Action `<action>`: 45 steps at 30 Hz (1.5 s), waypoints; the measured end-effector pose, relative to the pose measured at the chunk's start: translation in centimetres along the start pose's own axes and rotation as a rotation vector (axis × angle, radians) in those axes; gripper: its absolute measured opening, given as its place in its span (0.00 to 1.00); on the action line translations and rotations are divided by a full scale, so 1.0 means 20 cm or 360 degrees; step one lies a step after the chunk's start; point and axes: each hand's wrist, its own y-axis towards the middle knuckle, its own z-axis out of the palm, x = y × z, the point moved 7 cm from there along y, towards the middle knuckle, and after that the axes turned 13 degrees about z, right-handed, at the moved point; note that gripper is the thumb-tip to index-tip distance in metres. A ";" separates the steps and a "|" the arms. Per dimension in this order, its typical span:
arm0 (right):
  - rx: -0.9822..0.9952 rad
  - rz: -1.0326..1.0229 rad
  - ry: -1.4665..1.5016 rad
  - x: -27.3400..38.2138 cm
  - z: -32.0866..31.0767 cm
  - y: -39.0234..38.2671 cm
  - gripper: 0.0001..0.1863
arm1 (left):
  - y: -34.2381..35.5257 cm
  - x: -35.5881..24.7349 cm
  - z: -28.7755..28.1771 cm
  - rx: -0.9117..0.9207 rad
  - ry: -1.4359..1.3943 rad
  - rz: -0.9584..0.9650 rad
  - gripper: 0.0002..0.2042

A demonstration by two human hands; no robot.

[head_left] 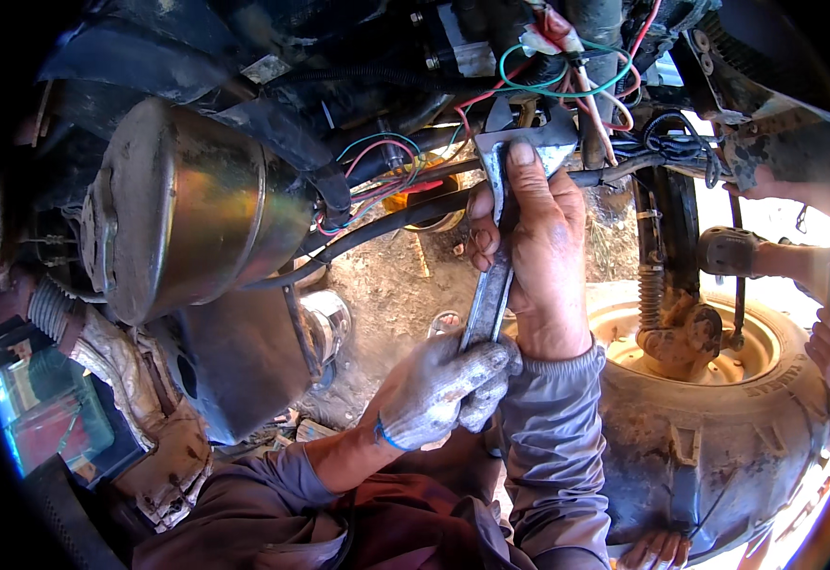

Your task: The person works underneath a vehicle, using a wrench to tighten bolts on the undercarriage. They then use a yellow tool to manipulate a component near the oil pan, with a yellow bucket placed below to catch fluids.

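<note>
A large steel adjustable wrench stands nearly upright in front of me, its wide head up among the hoses and wires. My left hand, in a dirty whitish glove, is closed round the lower end of its handle. Bare and higher up, my right hand wraps the upper handle, with the thumb pressed against the wrench head. A brass-coloured fitting shows at the jaws; whether they grip it I cannot tell. Loose coloured wires hang just above the head, and a black hose runs behind the handle.
A metal cylinder fills the upper left. At right stands a large muddy tyre on a yellowish rim, beneath a spring-covered strut. Other people's hands reach in at the right, one near a dark cylindrical part. A yellow container sits behind the hose.
</note>
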 end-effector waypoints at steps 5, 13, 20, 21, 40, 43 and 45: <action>0.0269 0.0088 0.0385 -0.06 0.02 0.03 0.14 | -0.07 -0.09 0.05 -0.0342 0.0385 0.0167 0.09; 0.0469 0.0127 0.0769 -0.13 0.07 0.07 0.18 | -0.10 -0.17 -0.05 -0.0569 0.0789 0.0283 0.07; 0.0291 0.0108 0.0461 -0.12 0.04 0.06 0.21 | -0.01 -0.22 -0.23 -0.0417 0.1271 0.0427 0.09; 0.0296 0.0103 0.0457 -0.13 0.05 0.06 0.21 | -0.01 -0.25 -0.25 -0.0384 0.1465 0.0550 0.09; -0.0568 -0.0606 -0.1488 -0.12 0.02 0.02 0.20 | 0.28 -0.35 -0.49 -0.0118 0.1244 0.0819 0.07; -0.0461 -0.0561 -0.1305 -0.14 -0.02 0.06 0.20 | 0.32 -0.34 -0.51 -0.0074 0.1325 0.0894 0.07; -0.0470 -0.0573 -0.1383 -0.13 -0.02 0.06 0.20 | 0.34 -0.37 -0.49 -0.0065 0.1623 0.0921 0.08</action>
